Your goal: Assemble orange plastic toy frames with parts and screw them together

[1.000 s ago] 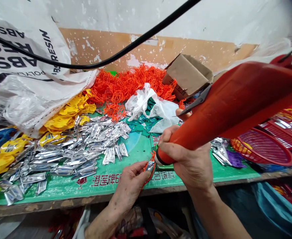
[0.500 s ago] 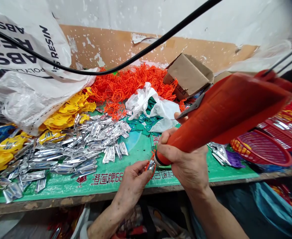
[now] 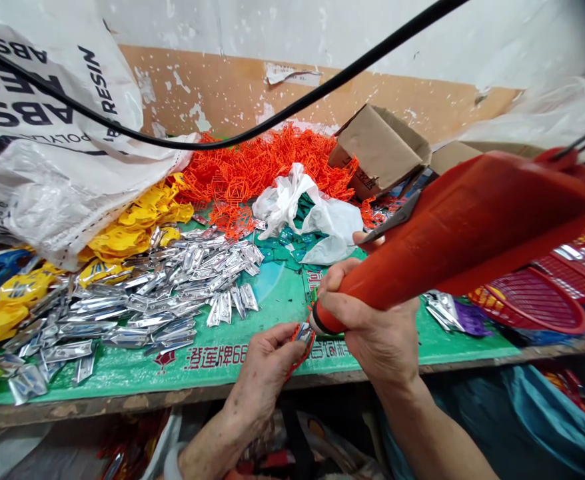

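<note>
Wrapped around the lower barrel of a red, corded electric screwdriver (image 3: 452, 233) is my right hand (image 3: 377, 320). A grey lever (image 3: 392, 217) runs along its upper side, with a fingertip beside it. The driver slants down to the left, its black-ringed nose meeting a small silver-and-orange plastic part (image 3: 302, 333). My left hand (image 3: 267, 367) pinches that part between thumb and fingers, above the front of the green-covered table (image 3: 212, 380). My fingers and the driver's nose hide much of the part.
Silver pieces (image 3: 172, 287) lie heaped on the left beside yellow plastic parts (image 3: 137, 217). Behind are orange frames (image 3: 267, 163), a white bag (image 3: 332, 230) with green pieces, and a cardboard box (image 3: 380, 150). Red baskets (image 3: 537, 303) stand right. A black cable (image 3: 272, 123) crosses above.
The screwdriver's upper end has shifted slightly right and down. More of the part's orange edge shows below my left fingers. Both hands keep their grips.
</note>
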`<state>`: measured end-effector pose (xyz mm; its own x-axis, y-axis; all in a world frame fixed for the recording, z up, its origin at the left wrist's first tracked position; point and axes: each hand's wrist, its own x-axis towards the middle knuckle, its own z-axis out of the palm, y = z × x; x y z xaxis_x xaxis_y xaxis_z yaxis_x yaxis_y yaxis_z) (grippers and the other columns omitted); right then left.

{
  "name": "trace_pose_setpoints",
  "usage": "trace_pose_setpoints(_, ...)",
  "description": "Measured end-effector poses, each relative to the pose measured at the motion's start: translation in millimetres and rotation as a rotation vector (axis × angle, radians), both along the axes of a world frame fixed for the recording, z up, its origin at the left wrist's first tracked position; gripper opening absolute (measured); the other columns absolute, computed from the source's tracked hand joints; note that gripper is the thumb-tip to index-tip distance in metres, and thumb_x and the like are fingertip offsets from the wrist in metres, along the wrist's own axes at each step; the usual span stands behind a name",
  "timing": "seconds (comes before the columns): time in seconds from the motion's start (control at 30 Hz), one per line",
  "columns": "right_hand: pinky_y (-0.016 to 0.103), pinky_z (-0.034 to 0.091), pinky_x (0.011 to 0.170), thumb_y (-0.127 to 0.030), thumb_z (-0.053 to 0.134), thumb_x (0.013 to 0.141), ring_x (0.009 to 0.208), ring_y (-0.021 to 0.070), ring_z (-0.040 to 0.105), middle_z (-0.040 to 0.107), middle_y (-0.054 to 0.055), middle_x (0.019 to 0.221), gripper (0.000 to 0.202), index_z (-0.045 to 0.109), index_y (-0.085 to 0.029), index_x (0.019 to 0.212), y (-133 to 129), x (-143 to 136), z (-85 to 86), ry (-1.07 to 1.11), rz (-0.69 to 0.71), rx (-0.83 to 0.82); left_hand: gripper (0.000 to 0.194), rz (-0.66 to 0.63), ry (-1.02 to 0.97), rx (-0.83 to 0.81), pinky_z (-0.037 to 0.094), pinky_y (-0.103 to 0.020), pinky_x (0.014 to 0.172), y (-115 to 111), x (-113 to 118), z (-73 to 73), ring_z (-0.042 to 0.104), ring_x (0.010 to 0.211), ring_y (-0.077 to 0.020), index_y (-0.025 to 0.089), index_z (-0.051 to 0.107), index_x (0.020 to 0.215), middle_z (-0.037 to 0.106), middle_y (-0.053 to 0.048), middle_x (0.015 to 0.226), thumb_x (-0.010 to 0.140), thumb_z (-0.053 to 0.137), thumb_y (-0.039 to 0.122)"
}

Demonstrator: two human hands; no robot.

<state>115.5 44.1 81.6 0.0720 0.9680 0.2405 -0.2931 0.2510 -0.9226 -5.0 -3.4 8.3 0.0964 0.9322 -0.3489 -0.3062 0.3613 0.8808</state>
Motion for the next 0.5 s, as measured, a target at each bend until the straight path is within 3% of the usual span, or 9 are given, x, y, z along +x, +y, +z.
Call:
trace_pose_setpoints(0.17, 0.031, 0.050, 0.060, -0.013, 0.076, 0.059, 0.062, 0.0141, 0.057, 0.059, -0.003, 0.069, 0.018, 0.062, -0.021, 0.067, -1.8, -2.6, -0.9, 0.028, 0.007, -0.029, 0.025, 0.027, -0.079, -0.069, 0.038, -0.026, 0.066, -1.0, 2.0, -1.3, 0.055, 0.070, -0.0162, 0.015, 0.079, 0.091, 0.068, -0.002, 0.070, 0.069, 0.072, 0.023)
trace_pose_setpoints(0.37, 0.029, 0.047, 0.058, -0.009, 0.074, 0.059, 0.060, 0.0122, 0.055, 0.056, -0.005, 0.067, 0.021, 0.058, -0.021, 0.068, -4.5, -5.9, -5.6, 0.044, 0.046, -0.046, 0.014, 0.084, -0.142, -0.176, 0.035, -0.020, 0.057, -1.6, 5.5, 7.8, 0.050, 0.060, -0.0099, 0.013, 0.078, 0.074, 0.067, -0.001, 0.065, 0.061, 0.075, 0.019)
trace_pose_setpoints(0.5, 0.029, 0.048, 0.059, -0.009, 0.074, 0.059, 0.061, 0.0123, 0.055, 0.057, -0.005, 0.067, 0.021, 0.059, -0.021, 0.068, -2.8, -2.2, -1.5, 0.078, 0.083, -0.035, 0.023, 0.096, -0.161, -0.194, 0.036, -0.018, 0.054, -0.6, 3.2, 10.4, 0.051, 0.058, -0.0084, 0.012, 0.079, 0.081, 0.069, -0.004, 0.070, 0.060, 0.079, 0.021)
